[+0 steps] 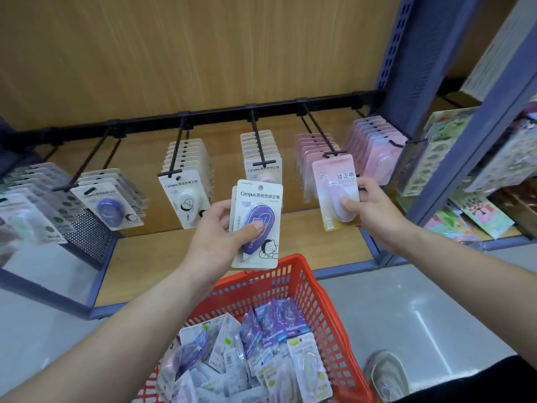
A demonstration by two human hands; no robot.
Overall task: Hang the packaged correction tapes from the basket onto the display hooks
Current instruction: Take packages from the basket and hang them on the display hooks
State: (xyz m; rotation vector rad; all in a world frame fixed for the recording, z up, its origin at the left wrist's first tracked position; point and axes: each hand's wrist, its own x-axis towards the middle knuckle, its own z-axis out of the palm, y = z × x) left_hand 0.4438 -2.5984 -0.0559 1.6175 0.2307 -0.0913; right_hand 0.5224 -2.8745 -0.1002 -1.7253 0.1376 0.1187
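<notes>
Wood-grain back panel: set behind the display, with a wooden shelf board below it.
Blue shelving frame: an upright is seen at the right of the bay.
Black rail: run across the panel; hooks are carried on it, each pointing out toward the camera, and rows of carded packs are hung on them.
Red basket: placed on the floor below the hands.
Loose packs: piled in the basket at mixed angles.
Purple pack: held above the basket's far rim, in front of the hooks; its long axis is upright, hang hole at the top, printed face toward the camera. The dispenser inside is slanted, its tip low and to the left. A second card edge is seen behind it.
Pink pack: long axis near upright, lower end swung slightly right; its top edge is met by the tip of one hook. Whether the hole is threaded cannot be told.
Left hand: grip clamped on the purple pack, thumb pressed on the blister.
Right hand: grip pinched on the pink pack's right side, thumb on the front.
</notes>
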